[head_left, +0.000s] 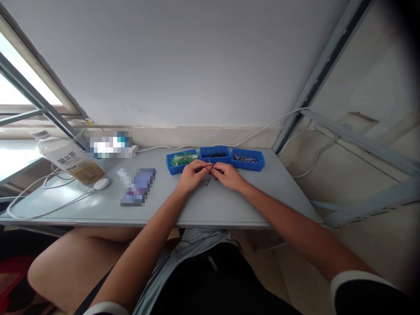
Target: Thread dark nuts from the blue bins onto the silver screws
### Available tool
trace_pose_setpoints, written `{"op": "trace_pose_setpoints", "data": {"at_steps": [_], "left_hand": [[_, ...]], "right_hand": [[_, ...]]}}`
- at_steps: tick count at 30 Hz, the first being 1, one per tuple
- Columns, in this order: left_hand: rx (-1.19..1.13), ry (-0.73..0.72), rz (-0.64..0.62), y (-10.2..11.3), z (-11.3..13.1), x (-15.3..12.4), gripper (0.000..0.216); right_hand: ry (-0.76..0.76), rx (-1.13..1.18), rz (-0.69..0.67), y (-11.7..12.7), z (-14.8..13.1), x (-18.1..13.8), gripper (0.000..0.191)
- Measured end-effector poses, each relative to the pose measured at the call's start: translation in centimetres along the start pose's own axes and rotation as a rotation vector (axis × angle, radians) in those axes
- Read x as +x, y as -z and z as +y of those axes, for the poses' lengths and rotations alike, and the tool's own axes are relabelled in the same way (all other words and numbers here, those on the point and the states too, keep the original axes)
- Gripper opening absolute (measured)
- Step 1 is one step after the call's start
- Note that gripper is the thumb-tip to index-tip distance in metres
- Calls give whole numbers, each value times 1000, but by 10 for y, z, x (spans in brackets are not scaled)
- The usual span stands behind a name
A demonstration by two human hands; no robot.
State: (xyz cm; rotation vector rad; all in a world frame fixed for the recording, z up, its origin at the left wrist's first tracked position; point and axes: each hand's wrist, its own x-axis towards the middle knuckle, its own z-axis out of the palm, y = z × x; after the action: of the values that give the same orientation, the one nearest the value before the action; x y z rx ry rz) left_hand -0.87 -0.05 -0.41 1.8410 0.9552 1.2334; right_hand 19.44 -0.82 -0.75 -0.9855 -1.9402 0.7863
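My left hand point(194, 174) and my right hand point(227, 175) meet fingertip to fingertip over the table, in front of the blue bins. Both are closed in a pinch around something small; too little of it shows to name it. A few thin metal pieces point(208, 181) lie on the tabletop just under my fingers. Behind my left hand is a blue bin point(170, 168) with green and clear pieces. Straight behind both hands, the middle blue bin point(214, 160) contains small black parts. Beyond my right hand, a third blue bin point(248, 166) holds many thin metal rods.
On the left of the grey table point(229, 210) a tea bottle point(70, 157) leans at a tilt, beside a white round device point(101, 184) on a cable. A blurred flat object point(139, 187) lies nearer the middle. A white cord point(262, 130) runs along the wall; metal frame posts stand at both sides.
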Motion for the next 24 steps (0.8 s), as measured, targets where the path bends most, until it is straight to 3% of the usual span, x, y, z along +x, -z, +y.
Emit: {"op": "trace_pose_setpoints", "data": {"at_steps": [4,9,11,14,19,21,24], "left_hand": [[49,14,12,0,2,0,31],[88,134,87,0,3,0,36],[81,149,89,0,2,0,37],[77,158,86,0,1,-1,39],[63,164,81,0,0,-1,39],[59,164,79,0,0,-1,38],[58,159,75,0,0,-1,38]], "right_hand": [[-136,224,82,0,2,3,37],[-262,566,437,10,8,7,48],[-316,581,437,16,10,7,51],[-314,398,315,19,10,5,43],[21,-272,140,10,14,0,13],[85,-436,45,7,17,-1,14],[89,-500,-20,6,21,-1,19]]}}
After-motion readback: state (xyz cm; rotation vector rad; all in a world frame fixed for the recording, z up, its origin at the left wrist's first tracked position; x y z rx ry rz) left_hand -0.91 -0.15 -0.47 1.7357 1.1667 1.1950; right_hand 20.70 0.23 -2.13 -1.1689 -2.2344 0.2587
